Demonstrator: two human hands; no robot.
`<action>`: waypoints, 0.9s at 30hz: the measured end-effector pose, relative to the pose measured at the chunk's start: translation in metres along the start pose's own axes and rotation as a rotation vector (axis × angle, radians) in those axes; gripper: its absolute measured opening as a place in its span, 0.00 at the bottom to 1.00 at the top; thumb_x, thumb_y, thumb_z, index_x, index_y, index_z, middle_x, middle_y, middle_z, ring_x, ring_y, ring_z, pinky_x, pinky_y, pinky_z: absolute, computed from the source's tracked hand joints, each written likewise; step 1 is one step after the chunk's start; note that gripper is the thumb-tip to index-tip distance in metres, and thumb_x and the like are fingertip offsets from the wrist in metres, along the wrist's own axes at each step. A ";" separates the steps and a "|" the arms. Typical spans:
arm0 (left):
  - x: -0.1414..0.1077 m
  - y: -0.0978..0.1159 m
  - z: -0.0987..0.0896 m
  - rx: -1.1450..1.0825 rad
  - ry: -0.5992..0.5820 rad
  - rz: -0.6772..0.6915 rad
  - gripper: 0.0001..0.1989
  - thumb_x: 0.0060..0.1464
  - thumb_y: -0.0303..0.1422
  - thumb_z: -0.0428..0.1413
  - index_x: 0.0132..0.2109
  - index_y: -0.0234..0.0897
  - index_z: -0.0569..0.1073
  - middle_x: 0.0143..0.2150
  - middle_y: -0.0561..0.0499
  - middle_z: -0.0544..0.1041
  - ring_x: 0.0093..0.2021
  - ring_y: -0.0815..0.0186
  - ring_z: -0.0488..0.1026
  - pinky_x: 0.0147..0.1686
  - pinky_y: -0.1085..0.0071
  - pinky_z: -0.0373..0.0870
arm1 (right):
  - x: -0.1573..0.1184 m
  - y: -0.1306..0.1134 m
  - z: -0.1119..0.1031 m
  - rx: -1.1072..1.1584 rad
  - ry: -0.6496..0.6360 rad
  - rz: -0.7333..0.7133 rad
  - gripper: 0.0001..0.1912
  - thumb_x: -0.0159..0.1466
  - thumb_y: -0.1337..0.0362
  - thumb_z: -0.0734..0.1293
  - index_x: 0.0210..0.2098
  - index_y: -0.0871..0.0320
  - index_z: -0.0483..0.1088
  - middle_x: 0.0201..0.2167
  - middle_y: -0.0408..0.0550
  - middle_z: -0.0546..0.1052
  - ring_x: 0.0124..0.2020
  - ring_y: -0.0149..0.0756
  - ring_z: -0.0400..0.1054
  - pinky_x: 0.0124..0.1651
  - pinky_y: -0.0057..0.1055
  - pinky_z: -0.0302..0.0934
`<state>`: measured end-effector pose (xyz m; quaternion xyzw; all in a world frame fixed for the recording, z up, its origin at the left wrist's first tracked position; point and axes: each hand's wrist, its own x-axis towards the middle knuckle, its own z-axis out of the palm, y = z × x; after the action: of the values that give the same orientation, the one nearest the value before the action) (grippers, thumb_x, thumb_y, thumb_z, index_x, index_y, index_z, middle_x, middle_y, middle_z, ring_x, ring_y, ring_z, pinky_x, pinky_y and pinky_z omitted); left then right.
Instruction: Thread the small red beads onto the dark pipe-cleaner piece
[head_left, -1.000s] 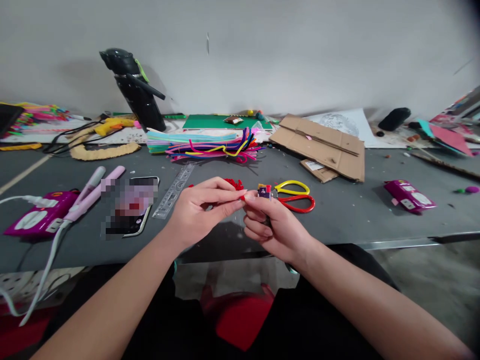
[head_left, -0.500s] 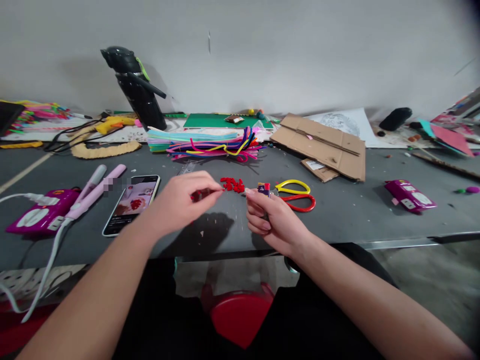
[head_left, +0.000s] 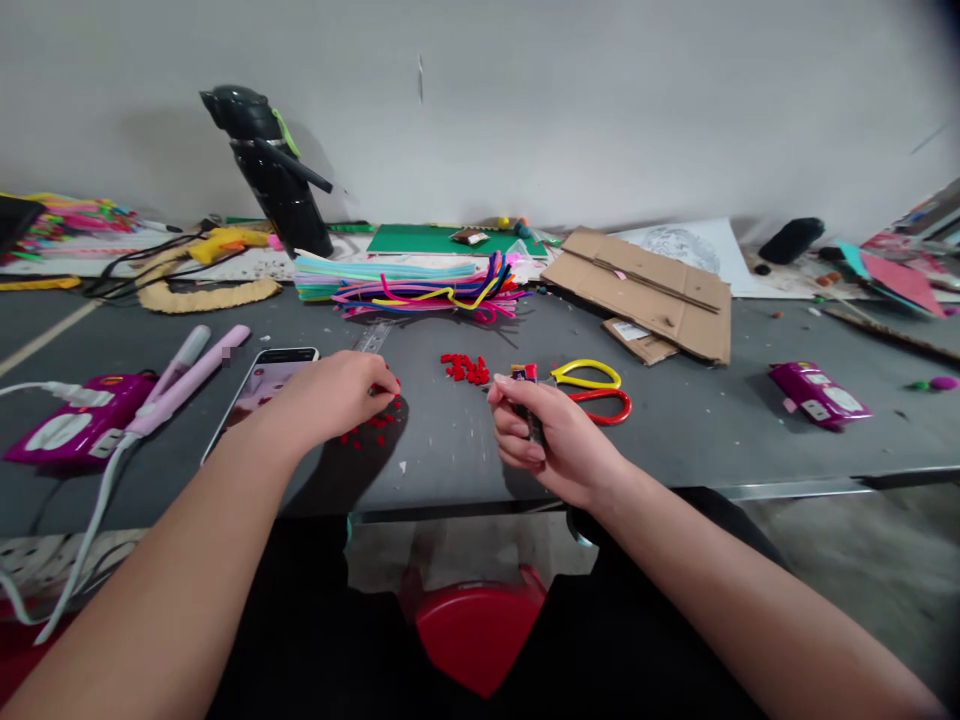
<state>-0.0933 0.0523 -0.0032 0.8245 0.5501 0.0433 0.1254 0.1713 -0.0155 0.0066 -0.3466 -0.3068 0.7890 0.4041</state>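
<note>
Right grip (head_left: 551, 435) curled round lighter (head_left: 525, 372); left grip (head_left: 330, 395) by red bits (head_left: 381, 421), hold unclear; grey table (head_left: 712, 420), pale wall (head_left: 562, 120)

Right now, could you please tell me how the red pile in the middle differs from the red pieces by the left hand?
The red pile sits bunched together, while the red pieces by the left hand are spread out. The red pile lies outside that hand's shadow; the red pieces lie largely within it. Both are on the gray table.
</note>
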 end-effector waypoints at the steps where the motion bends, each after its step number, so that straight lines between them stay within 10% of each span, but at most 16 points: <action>1: 0.001 0.000 0.000 0.033 -0.035 -0.006 0.10 0.55 0.41 0.55 0.34 0.48 0.81 0.40 0.53 0.82 0.37 0.58 0.76 0.33 0.66 0.61 | 0.000 0.000 0.000 -0.003 -0.008 0.002 0.14 0.65 0.54 0.70 0.33 0.58 0.67 0.19 0.33 0.56 0.14 0.19 0.44 0.20 0.24 0.36; 16: 0.003 -0.011 0.003 0.002 -0.059 -0.071 0.13 0.55 0.45 0.54 0.37 0.47 0.81 0.38 0.50 0.83 0.33 0.58 0.77 0.27 0.68 0.62 | -0.006 -0.028 -0.012 -0.093 0.020 -0.087 0.13 0.64 0.55 0.68 0.31 0.59 0.69 0.18 0.35 0.58 0.15 0.20 0.45 0.20 0.25 0.36; 27: 0.018 0.002 0.003 -0.079 0.176 0.072 0.18 0.63 0.45 0.49 0.43 0.40 0.78 0.43 0.46 0.79 0.40 0.60 0.75 0.41 0.66 0.67 | 0.045 -0.036 -0.054 -0.905 0.146 -0.294 0.14 0.64 0.54 0.67 0.29 0.58 0.69 0.20 0.41 0.66 0.21 0.29 0.56 0.24 0.29 0.48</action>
<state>-0.0836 0.0671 -0.0062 0.8311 0.5270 0.1415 0.1075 0.2097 0.0518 -0.0098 -0.4950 -0.6361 0.4841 0.3405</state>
